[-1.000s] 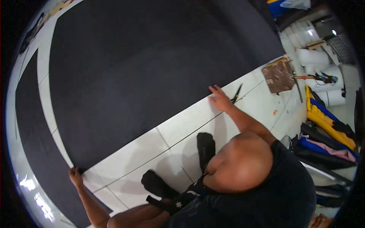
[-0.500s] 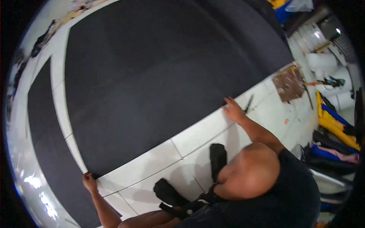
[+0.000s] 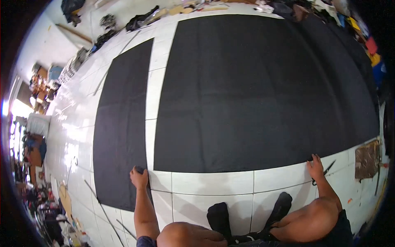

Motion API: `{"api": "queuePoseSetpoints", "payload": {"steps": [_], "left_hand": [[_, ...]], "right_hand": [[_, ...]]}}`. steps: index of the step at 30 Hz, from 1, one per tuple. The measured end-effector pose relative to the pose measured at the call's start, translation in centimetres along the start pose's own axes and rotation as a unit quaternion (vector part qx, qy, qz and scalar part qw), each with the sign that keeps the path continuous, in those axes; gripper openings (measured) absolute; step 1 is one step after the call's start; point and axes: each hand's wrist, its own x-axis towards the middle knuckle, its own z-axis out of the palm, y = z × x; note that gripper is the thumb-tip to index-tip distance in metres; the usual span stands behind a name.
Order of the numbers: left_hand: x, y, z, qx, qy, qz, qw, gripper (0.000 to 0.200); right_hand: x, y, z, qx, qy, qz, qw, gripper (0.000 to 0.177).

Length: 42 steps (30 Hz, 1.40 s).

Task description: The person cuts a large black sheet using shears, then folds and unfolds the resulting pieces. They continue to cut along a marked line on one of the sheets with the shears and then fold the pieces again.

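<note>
Wide cloth [image 3: 255, 94] and strip [image 3: 123, 115] on white floor [image 3: 210, 182]

Both black pieces lie flat, a narrow gap between them. The left hand [image 3: 139, 178] is at the strip's right edge, its fingers curled; what they grip is difficult to tell. The right hand [image 3: 316, 168] puts extended fingertips on the wide cloth's near edge. Just beside this hand lie scissors [image 3: 329, 166]. Two socked feet [image 3: 219, 218] stand between the hands.

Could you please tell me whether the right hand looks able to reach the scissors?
Probably yes: the scissors lie on the tiles close beside the right hand, partly hidden by it, with nothing else seen between.
</note>
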Motion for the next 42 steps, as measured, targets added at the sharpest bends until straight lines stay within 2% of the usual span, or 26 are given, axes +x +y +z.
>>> {"api": "queuePoseSetpoints", "payload": {"steps": [2,7,13,14,19,22,25,28,29,32,35,38,39,40,41,42], "left_hand": [[1.2,-3.7,2.1,-0.049,-0.05,0.02,0.997,0.069],[0.6,-3.1,1.4,-0.095,-0.063,0.015,0.993,0.063],[0.7,-3.2,1.5,-0.083,-0.045,0.024,0.995,0.063],[0.6,-3.3,1.4,-0.074,-0.028,0.052,0.995,0.057],[1.1,-3.7,1.4,-0.082,-0.042,0.021,0.996,0.045],[1.9,-5.1,2.1,-0.082,-0.033,0.057,0.994,0.034],[3.8,-6.9,2.7,-0.162,-0.089,-0.01,0.983,0.038],[4.4,-5.3,1.2,-0.175,0.043,-0.057,0.982,0.044],[4.6,-4.3,-0.4,-0.113,0.033,-0.072,0.991,0.05],[5.5,-1.4,-3.8,-0.036,0.121,-0.078,0.989,0.054],[6.2,3.7,-9.5,-0.045,-0.017,-0.023,0.999,0.059],[7.1,5.6,-9.1,-0.211,-0.042,0.084,0.973,0.06],[6.5,7.1,-9.4,-0.233,-0.085,0.113,0.962,0.059],[4.8,9.5,-10.1,-0.234,-0.105,0.112,0.96,0.053],[3.0,11.2,-10.3,-0.225,-0.103,0.154,0.956,0.047],[0.5,14.4,-12.5,-0.247,-0.196,0.156,0.936,0.043]], "right_hand": [[0.4,0.5,0.4,-0.003,-0.015,-0.006,1.0,0.058],[0.6,0.4,-0.2,-0.016,-0.017,0.002,1.0,0.057],[1.4,1.4,1.0,0.007,0.009,-0.016,1.0,0.054],[1.5,1.8,1.3,0.019,0.012,-0.015,1.0,0.054],[1.2,0.9,1.0,-0.007,0.022,-0.011,1.0,0.054],[1.4,1.5,1.1,0.0,0.02,-0.026,0.999,0.053],[1.2,1.0,0.5,-0.003,-0.001,-0.02,1.0,0.055],[1.2,1.1,0.6,0.0,0.003,-0.008,1.0,0.055],[1.4,1.1,0.3,0.014,-0.004,0.004,1.0,0.054],[1.4,0.2,0.5,0.006,-0.011,0.003,1.0,0.054],[1.1,0.6,0.0,0.027,-0.026,0.014,0.999,0.053],[1.2,-3.3,-3.4,-0.074,-0.091,0.047,0.992,0.05],[1.5,-3.6,-3.5,-0.13,-0.012,-0.028,0.991,0.047],[2.1,-4.9,-4.2,-0.105,0.011,-0.06,0.993,0.047],[3.1,-7.5,-5.6,-0.081,0.034,-0.093,0.992,0.047],[4.0,-10.4,-7.2,-0.057,0.055,-0.126,0.989,0.047]]}}
